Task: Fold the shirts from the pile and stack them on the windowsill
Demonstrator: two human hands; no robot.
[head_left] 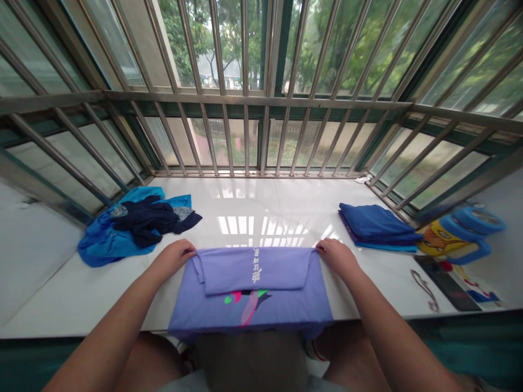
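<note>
As left hand (178, 254) and right hand (337, 256) pinch its folded top corners, apt grips, a lavender printed cloth (252, 287), lower centre, looks soft, light.

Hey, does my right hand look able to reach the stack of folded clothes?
Probably yes: nothing stands between your right hand and the folded clothes, though its fingers hold the purple shirt.

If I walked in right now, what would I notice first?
Probably the bright purple cloth, partly folded at the near edge of the white ledge, with the left hand and right hand at its far corners. Next, maybe the messy blue heap on the left and the neat blue stack on the right. Behind everything, metal bars cross the windows.
</note>
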